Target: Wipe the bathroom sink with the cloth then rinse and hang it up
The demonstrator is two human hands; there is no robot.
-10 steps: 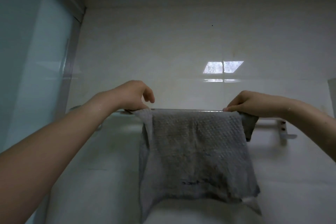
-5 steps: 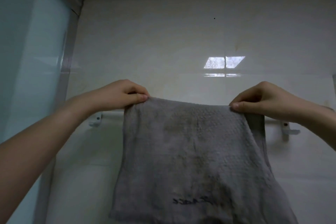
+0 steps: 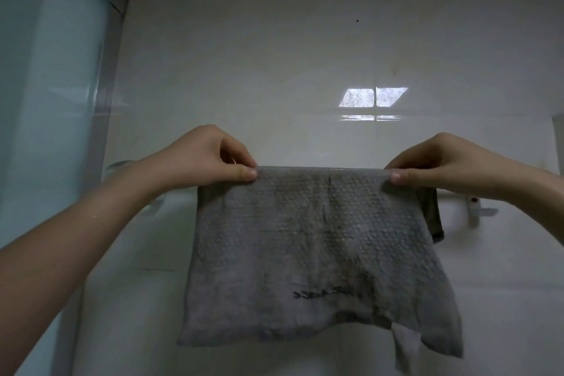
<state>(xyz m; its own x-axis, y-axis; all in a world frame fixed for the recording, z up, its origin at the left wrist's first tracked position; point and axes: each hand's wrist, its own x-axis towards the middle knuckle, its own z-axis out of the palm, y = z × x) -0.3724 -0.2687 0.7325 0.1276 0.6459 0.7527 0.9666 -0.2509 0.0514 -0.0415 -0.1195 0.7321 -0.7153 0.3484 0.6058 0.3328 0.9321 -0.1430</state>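
Observation:
A grey textured cloth (image 3: pixel 320 247) hangs flat in front of the white tiled wall, its top edge lying along the towel rail (image 3: pixel 451 192). My left hand (image 3: pixel 201 159) pinches the cloth's upper left corner between thumb and fingers. My right hand (image 3: pixel 448 162) pinches the upper right corner the same way. A darker back layer of the cloth shows behind the right edge. Small dark stitching sits near the cloth's bottom. The sink is out of view.
The rail's right bracket (image 3: pixel 474 210) is fixed to the wall; the left bracket (image 3: pixel 155 204) shows under my left wrist. A frosted glass panel with a metal frame (image 3: pixel 103 131) stands at the left. A bright window reflection (image 3: pixel 372 98) sits on the tiles.
A second ago the cloth lay bunched over the rail. Both hands then lifted and spread it wide, and now its top edge is back down at the rail, stretched flat.

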